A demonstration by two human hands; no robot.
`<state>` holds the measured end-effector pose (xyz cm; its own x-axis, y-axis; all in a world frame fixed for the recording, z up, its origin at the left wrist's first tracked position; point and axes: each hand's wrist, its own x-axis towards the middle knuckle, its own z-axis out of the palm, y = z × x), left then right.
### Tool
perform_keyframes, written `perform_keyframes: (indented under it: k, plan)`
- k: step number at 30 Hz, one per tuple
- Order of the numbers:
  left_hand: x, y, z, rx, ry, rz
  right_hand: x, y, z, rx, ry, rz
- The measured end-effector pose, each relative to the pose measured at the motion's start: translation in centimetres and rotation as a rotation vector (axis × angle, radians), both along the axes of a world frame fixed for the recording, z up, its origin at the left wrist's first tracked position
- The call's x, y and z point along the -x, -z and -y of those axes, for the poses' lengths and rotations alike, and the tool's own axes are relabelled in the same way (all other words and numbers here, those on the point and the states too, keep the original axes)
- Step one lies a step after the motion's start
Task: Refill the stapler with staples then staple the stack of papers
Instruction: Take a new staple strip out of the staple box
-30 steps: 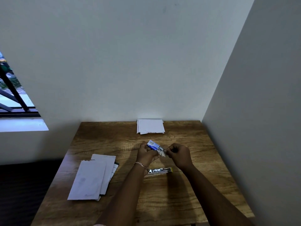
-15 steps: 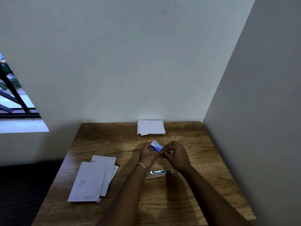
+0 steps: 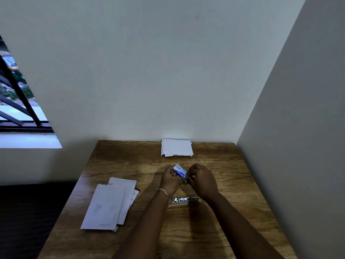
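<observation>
Both hands are up over the middle of the counter (image 3: 233,184), working on a little staple box (image 3: 179,171). Left hand (image 3: 170,179) has its grip curled round the box from the left side, holding it tilted with one end pointing up and away. Right hand (image 3: 202,181) has its fingers bunched at the box's nearer, lower end, pinching there; whether it's got the flap or a strip of staples I can't tell, it's too small and shadowed.

That box is small, blue with a pale label patch on top and some white print down the side, not readable.

Just nearer than the box, lying flat on the counter between the two wrists, is the stapler (image 3: 186,200). It looks long and thin, shiny metal along most of it with a yellow bit at its right end. Nobody's touching it.

Beyond the box, right up against the back wall, sits a small white paper stack (image 3: 177,147), edges a bit uneven. Well to the left of the box there's a second pile of longer white sheets (image 3: 110,202), fanned out, with a dark edge peeking from under them.

Left wrist has a chain bracelet (image 3: 165,192) on it. Counter is wood grain.
</observation>
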<state>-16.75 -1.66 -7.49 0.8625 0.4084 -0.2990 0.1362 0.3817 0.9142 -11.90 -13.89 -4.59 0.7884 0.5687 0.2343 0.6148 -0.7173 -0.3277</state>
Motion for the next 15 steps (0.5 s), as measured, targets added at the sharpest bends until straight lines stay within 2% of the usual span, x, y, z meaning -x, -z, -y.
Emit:
perform_keyframes:
  k: [4, 15]
  plan:
    - [0.18, 0.03, -0.30, 0.015, -0.007, -0.028, 0.09, 0.23, 0.36, 0.128, -0.057, 0.099]
    - [-0.15, 0.02, 0.15, 0.013, 0.056, -0.023, 0.17, 0.04, 1.12, -0.010, -0.094, 0.060]
